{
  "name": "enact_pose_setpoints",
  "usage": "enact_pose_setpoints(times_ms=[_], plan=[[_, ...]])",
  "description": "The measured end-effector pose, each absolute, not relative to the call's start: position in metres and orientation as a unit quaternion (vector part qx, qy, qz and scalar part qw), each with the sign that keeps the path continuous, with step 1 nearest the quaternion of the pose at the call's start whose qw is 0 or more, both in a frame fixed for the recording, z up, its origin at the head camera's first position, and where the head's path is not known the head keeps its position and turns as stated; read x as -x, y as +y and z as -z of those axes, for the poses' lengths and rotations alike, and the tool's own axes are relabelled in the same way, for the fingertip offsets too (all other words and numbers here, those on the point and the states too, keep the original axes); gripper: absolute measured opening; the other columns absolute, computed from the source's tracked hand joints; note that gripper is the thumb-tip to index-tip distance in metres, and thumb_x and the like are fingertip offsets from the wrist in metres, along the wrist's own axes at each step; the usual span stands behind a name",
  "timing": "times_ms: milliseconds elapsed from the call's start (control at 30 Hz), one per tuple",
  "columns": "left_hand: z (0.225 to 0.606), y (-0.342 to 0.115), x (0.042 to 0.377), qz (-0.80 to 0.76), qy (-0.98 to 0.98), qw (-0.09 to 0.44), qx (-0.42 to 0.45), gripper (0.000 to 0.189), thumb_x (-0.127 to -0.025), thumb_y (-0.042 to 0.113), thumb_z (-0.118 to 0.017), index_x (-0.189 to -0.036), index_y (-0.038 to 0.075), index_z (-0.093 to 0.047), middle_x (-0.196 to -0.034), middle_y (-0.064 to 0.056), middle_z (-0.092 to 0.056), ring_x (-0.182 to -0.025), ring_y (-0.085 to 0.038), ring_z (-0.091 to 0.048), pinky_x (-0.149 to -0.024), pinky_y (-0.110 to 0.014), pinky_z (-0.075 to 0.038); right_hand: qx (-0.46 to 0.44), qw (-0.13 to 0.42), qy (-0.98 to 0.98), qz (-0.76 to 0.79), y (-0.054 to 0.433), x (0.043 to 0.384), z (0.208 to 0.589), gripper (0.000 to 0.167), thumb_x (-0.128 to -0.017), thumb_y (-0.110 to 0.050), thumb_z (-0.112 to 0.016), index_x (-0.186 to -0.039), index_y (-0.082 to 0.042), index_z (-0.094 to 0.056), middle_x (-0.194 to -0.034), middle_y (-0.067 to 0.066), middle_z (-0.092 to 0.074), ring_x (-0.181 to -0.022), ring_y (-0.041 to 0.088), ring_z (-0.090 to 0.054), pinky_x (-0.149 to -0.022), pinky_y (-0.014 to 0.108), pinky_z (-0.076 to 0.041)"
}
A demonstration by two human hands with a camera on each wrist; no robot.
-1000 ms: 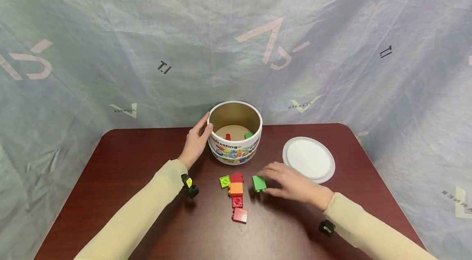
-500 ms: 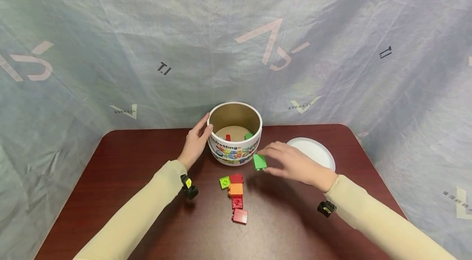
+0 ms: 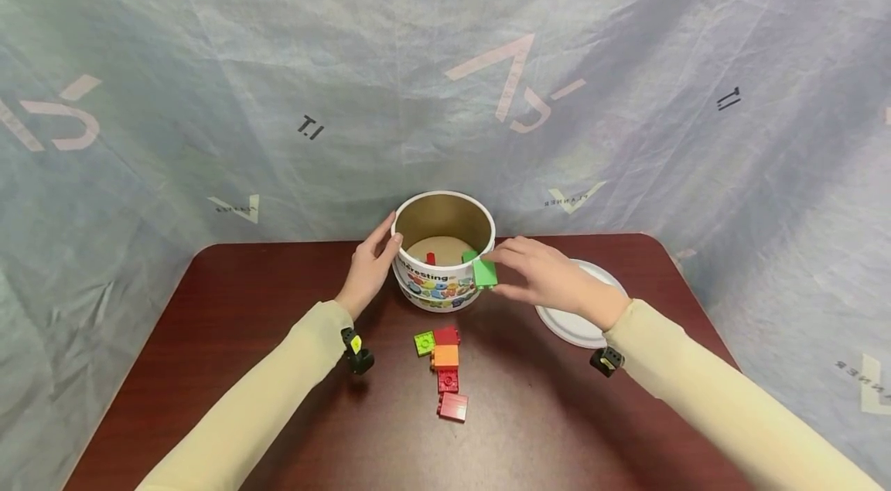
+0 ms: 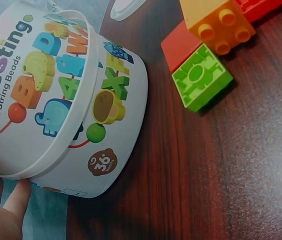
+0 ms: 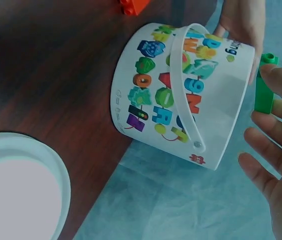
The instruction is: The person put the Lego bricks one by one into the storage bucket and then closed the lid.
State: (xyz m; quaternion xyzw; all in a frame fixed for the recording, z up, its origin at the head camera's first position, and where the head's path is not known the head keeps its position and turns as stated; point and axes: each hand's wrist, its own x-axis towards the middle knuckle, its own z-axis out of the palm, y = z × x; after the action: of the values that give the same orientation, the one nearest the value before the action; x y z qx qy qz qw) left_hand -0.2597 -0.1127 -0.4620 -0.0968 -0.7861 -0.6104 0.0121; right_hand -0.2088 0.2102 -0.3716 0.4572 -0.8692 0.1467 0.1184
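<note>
Block, green, was pinched between the thumb and a finger of the right hand, remaining fingers spread apart and gently bent. It sat at the fingertips, on the left side of that hand, just beside the rim of the white bucket; contact with the rim could not be told. Appearance of block: bright, even green, broad flat face, slim edge, rounded studs; the right wrist view showed one stud at its end. Left hand: fingers extended along the bucket's outer wall, thumb at the rim, light touch with the grasp loose. Bucket stood right of that hand, printed with coloured letters and pictures, a red piece and another green piece inside. Left of the right hand and nearer the body lay a lime block, an orange block and three red blocks, clustered on the dark reddish table. White disc lay partly hidden below the right hand.
</note>
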Motion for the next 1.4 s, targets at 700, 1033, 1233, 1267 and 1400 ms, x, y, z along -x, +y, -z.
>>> enact_pose_setpoints(times_ms=[700, 1033, 1233, 1267, 1400], plan=[[0.459, -0.11, 0.261, 0.601, -0.794, 0.01, 0.093, 0.057, -0.11, 0.034, -0.055, -0.164, 0.027, -0.036, -0.169, 0.0, -0.033, -0.151, -0.025, -0.039, -0.121, -0.044, -0.039, -0.408, 0.091, -0.896, -0.148, 0.201, 0.242, 0.37, 0.046, -0.093, -0.026, -0.081, -0.131, -0.003, -0.069, -0.12, 0.01, -0.069, -0.108, 0.025, -0.063, -0.092, 0.044, -0.056], [0.46, -0.112, 0.261, 0.603, -0.792, 0.018, 0.094, 0.058, -0.11, 0.035, -0.055, -0.164, 0.027, -0.037, -0.168, 0.0, -0.033, -0.15, -0.025, -0.039, -0.12, -0.045, -0.039, -0.397, 0.101, -0.9, -0.147, 0.192, 0.259, 0.369, 0.045, -0.094, -0.026, -0.079, -0.13, -0.003, -0.069, -0.117, 0.009, -0.07, -0.104, 0.026, -0.059, -0.087, 0.043, -0.054], [0.459, -0.111, 0.26, 0.6, -0.795, 0.02, 0.091, 0.058, -0.11, 0.034, -0.055, -0.164, 0.027, -0.036, -0.168, 0.001, -0.033, -0.15, -0.024, -0.04, -0.12, -0.045, -0.039, -0.392, 0.099, -0.903, -0.146, 0.186, 0.269, 0.368, 0.044, -0.095, -0.027, -0.079, -0.13, -0.004, -0.069, -0.117, 0.011, -0.07, -0.103, 0.028, -0.059, -0.088, 0.044, -0.053], [0.458, -0.111, 0.26, 0.599, -0.796, 0.019, 0.09, 0.058, -0.11, 0.034, -0.055, -0.164, 0.027, -0.036, -0.168, 0.001, -0.033, -0.15, -0.024, -0.04, -0.12, -0.045, -0.039, -0.391, 0.098, -0.904, -0.146, 0.185, 0.27, 0.367, 0.044, -0.095, -0.028, -0.079, -0.13, -0.003, -0.069, -0.117, 0.012, -0.07, -0.104, 0.028, -0.059, -0.089, 0.045, -0.053], [0.458, -0.111, 0.259, 0.597, -0.797, 0.018, 0.091, 0.058, -0.11, 0.035, -0.055, -0.164, 0.027, -0.036, -0.168, 0.001, -0.033, -0.15, -0.024, -0.041, -0.12, -0.045, -0.04, -0.385, 0.088, -0.907, -0.149, 0.182, 0.272, 0.366, 0.046, -0.095, -0.029, -0.079, -0.131, -0.002, -0.068, -0.118, 0.014, -0.07, -0.105, 0.03, -0.06, -0.093, 0.046, -0.052]])
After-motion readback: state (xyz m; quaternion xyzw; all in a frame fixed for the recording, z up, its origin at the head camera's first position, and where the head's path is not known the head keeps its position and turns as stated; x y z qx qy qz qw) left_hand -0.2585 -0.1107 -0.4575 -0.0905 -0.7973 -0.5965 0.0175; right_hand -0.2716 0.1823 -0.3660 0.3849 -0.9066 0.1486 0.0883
